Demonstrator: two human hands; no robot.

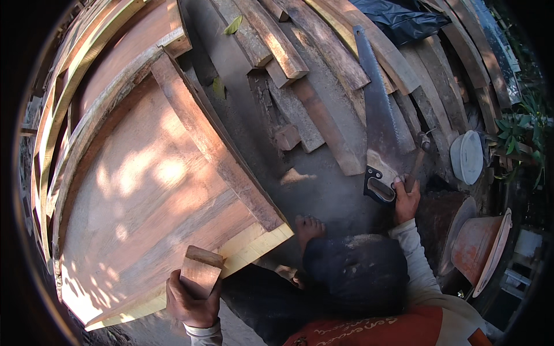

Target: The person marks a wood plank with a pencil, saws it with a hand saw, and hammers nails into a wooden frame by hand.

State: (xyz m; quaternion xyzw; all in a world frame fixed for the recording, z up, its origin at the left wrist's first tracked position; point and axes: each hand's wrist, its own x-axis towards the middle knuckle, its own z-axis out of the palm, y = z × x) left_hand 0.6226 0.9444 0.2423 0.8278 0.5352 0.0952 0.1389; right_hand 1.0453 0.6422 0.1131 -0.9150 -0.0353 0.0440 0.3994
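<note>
My left hand (190, 305) is closed round a short wooden block (201, 275). It sits at the lower edge of a large framed wooden panel (147, 167), by the pale yellow strip of its frame. At the right, my right hand (407, 203) grips the lower end of a hammer's (416, 162) wooden handle, and the hammer's head points away from me. Right beside that hand lies a handsaw (380, 109), its blade stretching away over the boards. The thumb is close to the saw's dark handle, and I cannot tell whether they touch.
Several wooden boards (329, 124) lie across the ground ahead. Another wooden frame (98, 52) stands behind the panel. At the right are a white bowl (466, 157) and a reddish basin (476, 248). A dark plastic sheet (404, 24) lies on the far boards. My bare foot (310, 230) is near the panel's corner.
</note>
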